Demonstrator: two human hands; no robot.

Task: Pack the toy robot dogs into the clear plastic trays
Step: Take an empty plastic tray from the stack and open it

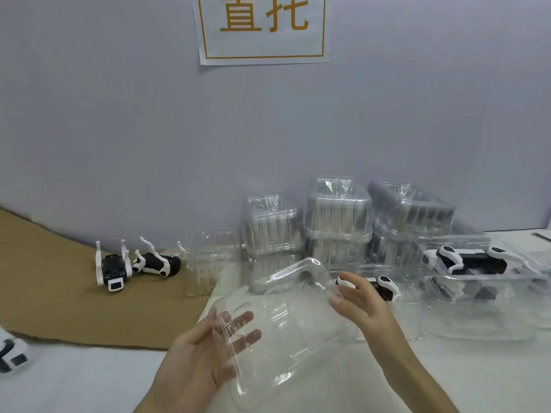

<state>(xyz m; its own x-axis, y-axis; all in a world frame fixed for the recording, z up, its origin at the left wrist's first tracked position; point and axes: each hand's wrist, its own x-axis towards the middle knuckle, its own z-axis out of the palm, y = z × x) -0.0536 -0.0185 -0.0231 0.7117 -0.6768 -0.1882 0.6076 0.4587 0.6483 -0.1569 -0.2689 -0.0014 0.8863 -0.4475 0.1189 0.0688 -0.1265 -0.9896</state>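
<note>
The left hand (205,353), flat and spread, and the right hand (357,296), loosely bent, are propping the clear plastic tray (292,320) between them. It's looking light, flimsy and slick; I'd be gripping its rims.

Paper sign (262,28) on wall (119,114) reads "直托".

Soft, even light — slight blur, glare on clear trays (337,216).

A toy dog (12,354) is sliced by the left edge, only part showing. The right hand (357,299) covers much of a second dog (386,282). The sign (262,28) runs off the top. The stacked trays (337,222) blur together, count impossible to tell.
</note>
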